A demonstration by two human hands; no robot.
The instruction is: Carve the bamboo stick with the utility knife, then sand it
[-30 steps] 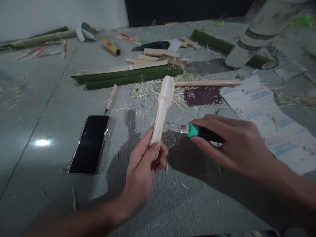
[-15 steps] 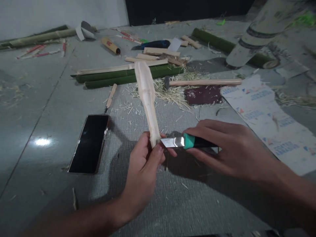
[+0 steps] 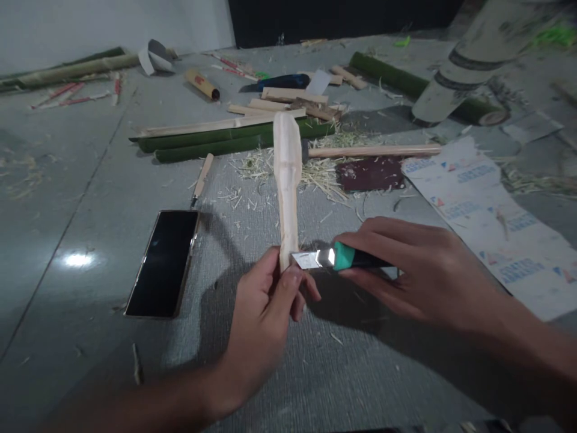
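Observation:
My left hand is closed around the narrow lower end of a pale, spoon-shaped piece of bamboo. The bamboo stands nearly upright, its broad end pointing away from me. In my right hand is a utility knife with a green and black handle. Its blade points left, and the tip is at the bamboo's right edge, just above my left thumb. Whether the blade cuts into the surface, I cannot tell. The fingers of my right hand are wrapped round the handle and partly hide it.
A phone lies at left, beside a wooden-handled tool. Beyond the bamboo are green bamboo strips, shavings, a hammer and a dark red sheet. Printed white paper lies at right.
The bamboo's broad end has swung to the right, so the piece is now closer to upright. The knife has shifted very slightly left and stays at the lower part.

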